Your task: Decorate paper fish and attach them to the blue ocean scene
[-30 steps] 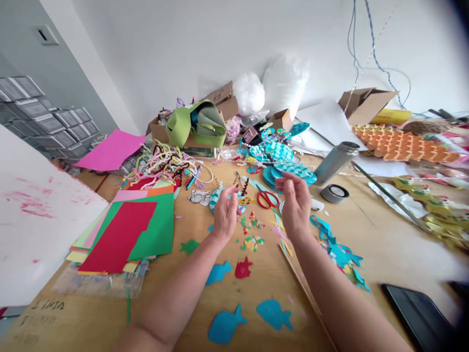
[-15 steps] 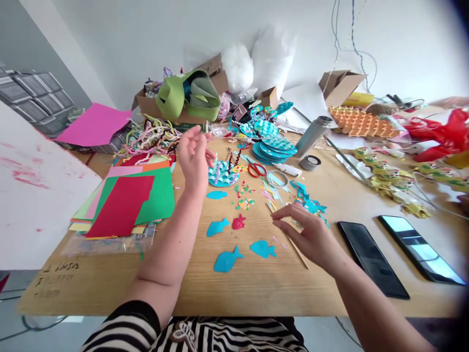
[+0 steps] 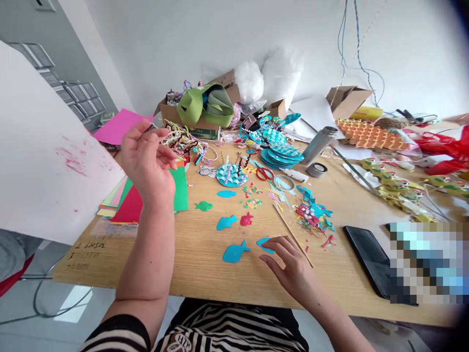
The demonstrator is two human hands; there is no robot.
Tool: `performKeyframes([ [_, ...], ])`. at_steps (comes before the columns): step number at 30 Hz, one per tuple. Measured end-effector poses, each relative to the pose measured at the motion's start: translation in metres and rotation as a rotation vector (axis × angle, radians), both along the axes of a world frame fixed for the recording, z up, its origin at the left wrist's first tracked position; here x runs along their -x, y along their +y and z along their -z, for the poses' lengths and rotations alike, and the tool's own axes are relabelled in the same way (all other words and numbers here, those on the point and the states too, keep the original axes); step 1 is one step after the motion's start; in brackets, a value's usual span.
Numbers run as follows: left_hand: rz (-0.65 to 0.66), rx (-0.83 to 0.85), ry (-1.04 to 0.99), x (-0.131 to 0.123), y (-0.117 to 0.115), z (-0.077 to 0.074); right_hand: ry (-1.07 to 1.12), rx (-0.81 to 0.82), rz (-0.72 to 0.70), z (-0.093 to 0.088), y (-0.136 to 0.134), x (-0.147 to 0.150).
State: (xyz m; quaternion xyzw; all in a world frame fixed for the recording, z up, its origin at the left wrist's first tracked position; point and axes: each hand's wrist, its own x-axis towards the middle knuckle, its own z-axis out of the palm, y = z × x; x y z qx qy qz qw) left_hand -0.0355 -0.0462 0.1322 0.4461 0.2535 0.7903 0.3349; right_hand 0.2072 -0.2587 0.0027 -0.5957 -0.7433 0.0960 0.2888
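My left hand (image 3: 148, 164) is raised above the coloured paper sheets (image 3: 181, 188), its fingers loosely bent and apart, with nothing visible in it. Low over the table, my right hand (image 3: 289, 264) has thumb and fingers spread at a blue paper fish (image 3: 263, 243) and partly covers it. Whether it touches the fish I cannot tell. Around it lie a larger blue fish (image 3: 235, 252), another blue fish (image 3: 226, 222), a small red fish (image 3: 246, 219) and a green fish (image 3: 203, 206). A thin wooden stick (image 3: 293, 235) runs beside my right hand.
Red scissors (image 3: 264, 173), a tape roll (image 3: 284, 183) and a blue scalloped disc (image 3: 231, 177) with twisted stems stand farther back. Paper scraps (image 3: 313, 215) and a phone (image 3: 367, 259) lie to the right. A white board (image 3: 47, 161) leans in from the left.
My left hand has moved left, from near the scalloped disc to over the paper sheets. My right hand has come down from the stick to the blue fish. The view has shifted.
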Motion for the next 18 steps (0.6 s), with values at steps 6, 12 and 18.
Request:
performKeyframes([
  [6, -0.101, -0.078, -0.043, 0.015, -0.011, -0.013, -0.056, -0.02, -0.027, 0.002, 0.02, 0.012],
  [12, -0.103, -0.06, -0.026, 0.013, -0.013, -0.018, -0.109, -0.004, 0.037, 0.006, 0.023, -0.01],
  [18, -0.086, -0.059, -0.046, 0.011, -0.008, -0.018, -0.125, 0.03, 0.026, 0.004, 0.024, -0.026],
])
